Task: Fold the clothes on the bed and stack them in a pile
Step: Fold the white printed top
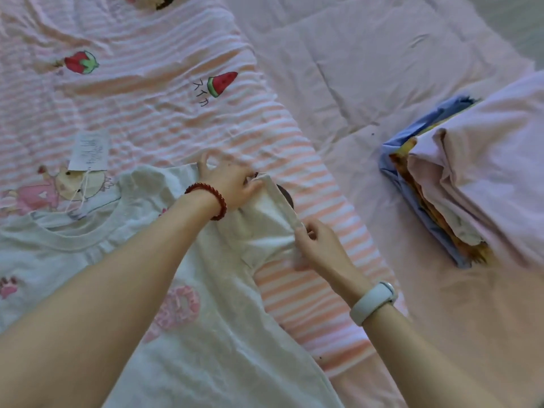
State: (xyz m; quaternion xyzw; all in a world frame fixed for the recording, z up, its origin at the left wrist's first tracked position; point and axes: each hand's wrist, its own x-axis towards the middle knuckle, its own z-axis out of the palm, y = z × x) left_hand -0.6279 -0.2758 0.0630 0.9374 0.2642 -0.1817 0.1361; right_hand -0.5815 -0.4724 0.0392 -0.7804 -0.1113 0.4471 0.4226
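A white T-shirt [223, 343] with pink doughnut prints lies spread flat on the bed, neck opening at the left. Its right sleeve [265, 219] points up and right. My left hand [229, 181], with a red bead bracelet on the wrist, pinches the sleeve's upper hem corner. My right hand [321, 245], a white band on the wrist, pinches the sleeve's lower hem edge. A pile of folded clothes [459, 184] sits at the right, with blue, yellow-patterned and pale pink layers.
Under the shirt lies a pink-and-white striped blanket [153, 113] with strawberry and watermelon prints. A paper tag [88, 151] on a string rests on it at the left. A plain pink quilt [368, 60] covers the bed's right side.
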